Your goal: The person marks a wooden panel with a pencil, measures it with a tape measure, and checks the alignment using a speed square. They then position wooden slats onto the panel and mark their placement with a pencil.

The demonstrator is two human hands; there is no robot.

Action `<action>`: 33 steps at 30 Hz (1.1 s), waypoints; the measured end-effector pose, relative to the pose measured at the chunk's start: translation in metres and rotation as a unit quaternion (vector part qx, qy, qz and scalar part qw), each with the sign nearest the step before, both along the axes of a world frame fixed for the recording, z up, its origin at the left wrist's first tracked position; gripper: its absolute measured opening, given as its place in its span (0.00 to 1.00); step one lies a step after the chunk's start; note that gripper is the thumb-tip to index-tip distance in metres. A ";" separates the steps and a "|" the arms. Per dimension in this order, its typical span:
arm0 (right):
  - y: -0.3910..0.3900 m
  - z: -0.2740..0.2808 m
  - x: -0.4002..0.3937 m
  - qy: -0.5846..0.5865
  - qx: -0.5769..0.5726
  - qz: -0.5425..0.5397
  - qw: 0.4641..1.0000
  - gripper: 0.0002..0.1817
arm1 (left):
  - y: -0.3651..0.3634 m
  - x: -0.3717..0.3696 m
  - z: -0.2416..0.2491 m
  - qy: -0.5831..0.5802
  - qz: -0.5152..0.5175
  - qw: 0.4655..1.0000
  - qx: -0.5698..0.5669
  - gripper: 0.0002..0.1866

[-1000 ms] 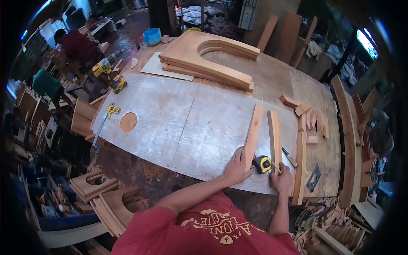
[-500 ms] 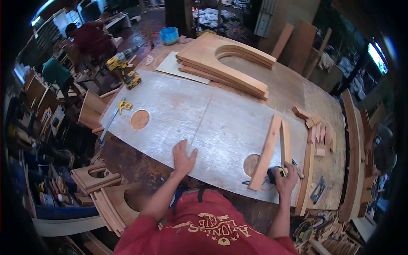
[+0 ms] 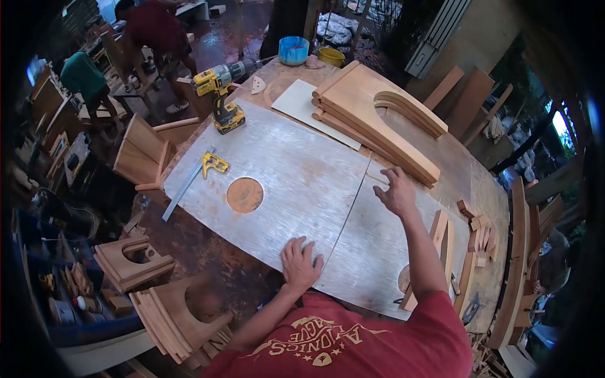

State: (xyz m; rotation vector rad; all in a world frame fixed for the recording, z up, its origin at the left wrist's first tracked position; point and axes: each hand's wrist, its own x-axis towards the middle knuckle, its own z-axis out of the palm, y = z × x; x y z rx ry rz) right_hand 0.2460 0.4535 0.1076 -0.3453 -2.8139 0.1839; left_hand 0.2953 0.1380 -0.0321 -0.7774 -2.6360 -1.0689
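Observation:
My left hand [image 3: 301,263] lies with spread fingers on the near edge of the grey sheet [image 3: 296,170], left of the seam across it, and holds nothing. My right hand [image 3: 397,191] is over the far part of the sheet, right of the seam, its thumb and fingers apart and nothing between them. Left of my hands, a yellow-headed square [image 3: 215,164] with a metal rule lies near a round hole [image 3: 244,194]. Two wooden strips [image 3: 440,242] lie under and beside my right forearm, which hides part of them.
A yellow drill [image 3: 220,94] stands at the sheet's far left corner. Stacked curved wooden panels [image 3: 353,104] lie beyond the sheet. Small wood blocks [image 3: 482,236] are at the right, a blue tub [image 3: 293,50] at the back. Two people [image 3: 154,28] are at the upper left.
My right hand has let go of the black and yellow tape measure and moved far up and left across the sheet. My left hand stays at the near edge. The view has shifted left.

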 end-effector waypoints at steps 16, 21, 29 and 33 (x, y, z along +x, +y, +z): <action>0.160 -0.032 -0.105 -0.168 0.136 -0.120 0.969 0.29 | 0.006 -0.011 0.005 -0.051 -0.023 0.998 -0.031 0.23; 0.232 -0.060 -0.148 -0.236 0.148 -0.039 0.960 0.33 | 0.001 -0.006 -0.004 -0.049 0.015 0.999 -0.016 0.21; 0.213 -0.037 -0.174 -0.300 0.192 -0.010 0.934 0.25 | 0.003 0.001 -0.010 -0.031 0.061 0.997 0.038 0.17; 0.270 -0.080 -0.191 -0.238 0.190 0.020 0.952 0.32 | 0.004 0.004 -0.009 -0.034 0.079 0.996 0.035 0.16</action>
